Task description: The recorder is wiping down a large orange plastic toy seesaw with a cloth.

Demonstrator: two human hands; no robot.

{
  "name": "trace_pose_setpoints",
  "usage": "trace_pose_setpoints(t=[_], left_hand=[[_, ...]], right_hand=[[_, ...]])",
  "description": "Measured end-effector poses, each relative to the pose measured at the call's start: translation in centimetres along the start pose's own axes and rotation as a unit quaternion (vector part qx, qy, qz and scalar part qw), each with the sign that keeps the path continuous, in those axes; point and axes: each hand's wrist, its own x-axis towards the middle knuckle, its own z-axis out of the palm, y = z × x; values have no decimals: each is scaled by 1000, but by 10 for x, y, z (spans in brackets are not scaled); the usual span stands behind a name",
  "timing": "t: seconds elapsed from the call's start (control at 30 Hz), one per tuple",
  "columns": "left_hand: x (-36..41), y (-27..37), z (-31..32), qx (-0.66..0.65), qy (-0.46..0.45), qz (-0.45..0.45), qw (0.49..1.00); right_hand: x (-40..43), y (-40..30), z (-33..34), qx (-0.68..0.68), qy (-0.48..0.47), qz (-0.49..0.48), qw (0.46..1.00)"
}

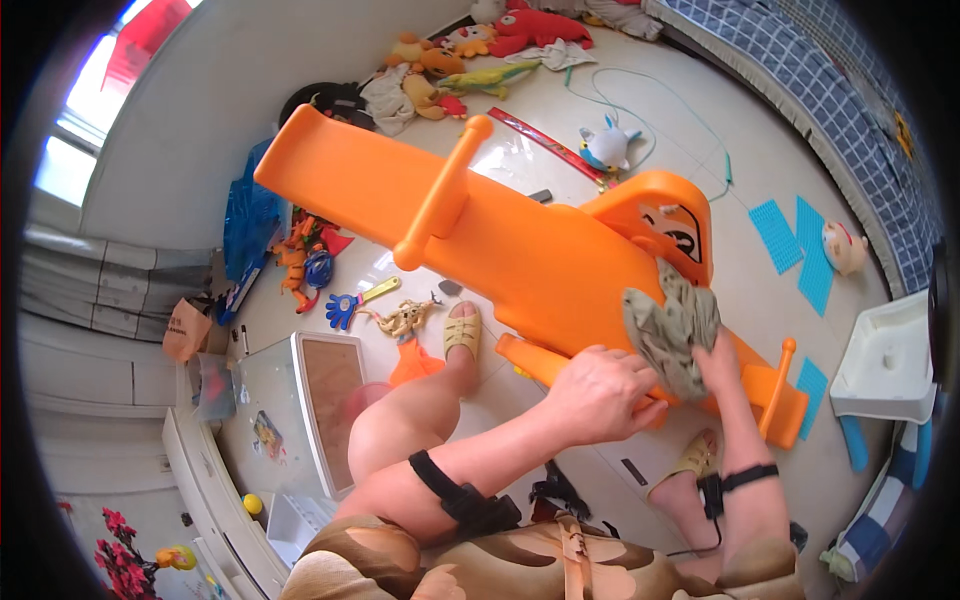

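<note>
An orange plastic children's seesaw (540,247) stretches diagonally before me, its seat ends at the upper left and lower right. Crossbar handles rise near both ends, and a side panel with a printed face stands at its far side. My left hand (604,394) has its fingers curled over the near side panel, part of which it hides. In my right hand (718,364) is a crumpled grey-green cloth (675,330). The cloth lies against the seesaw beside the far panel, right of its middle.
A toy hand clapper (364,301) and a glass-fronted cabinet (330,412) are at left. Plush toys (540,31) lie along the far wall. Blue mats (775,237), a plush toy (607,144) and a white plastic tray (881,360) are right, near the bed (840,112).
</note>
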Motion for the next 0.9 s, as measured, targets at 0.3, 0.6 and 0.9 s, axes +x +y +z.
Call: trace_pose_setpoints(t=[0.3, 0.6, 0.9], left_hand=[[-10, -5, -1, -7, -24, 9, 1000], [-4, -3, -1, -31, -48, 13, 998], [-5, -5, -2, -19, -52, 20, 998]], right_hand=[[48, -161, 33, -75, -293, -287, 909], [107, -230, 71, -119, -229, -314, 914], [51, -124, 9, -154, -220, -241, 933]])
